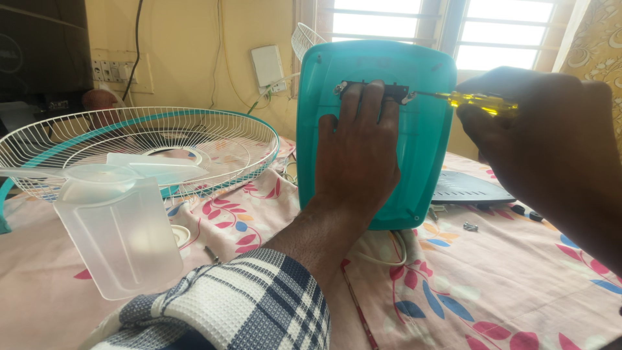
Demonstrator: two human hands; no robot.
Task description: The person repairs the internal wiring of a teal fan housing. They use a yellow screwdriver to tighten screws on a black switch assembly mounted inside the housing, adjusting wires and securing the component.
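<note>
Teal fan base (421, 142), a smooth plastic panel with rounded corners, stands on edge on the floral cloth of the surface (492, 285), its long axis upright and its flat underside facing the camera. The left hand (356, 152) lies flat against it, fingers spread upward, fingertips pressing a small dark metal bracket (392, 91) set crosswise near the top edge; this hand braces with an open palm rather than closing round anything. The right hand (538, 136) is clenched round the translucent yellow handle of a screwdriver (476, 100), whose thin metal shaft lies nearly level and points left, tip meeting the right end of the bracket.

A checked woven sleeve (259, 304) covers the left forearm. Below the base a pale cord (389, 256) loops on the cloth, and small loose screws (471, 227) lie to the right beside a dark ribbed cover (470, 188). To the left sit a frosted, soft-cornered plastic jug (116, 230) and, behind it, a round white wire fan guard (139, 146) with a teal rim, lying flat. Barred windows (440, 23) stand beyond.
</note>
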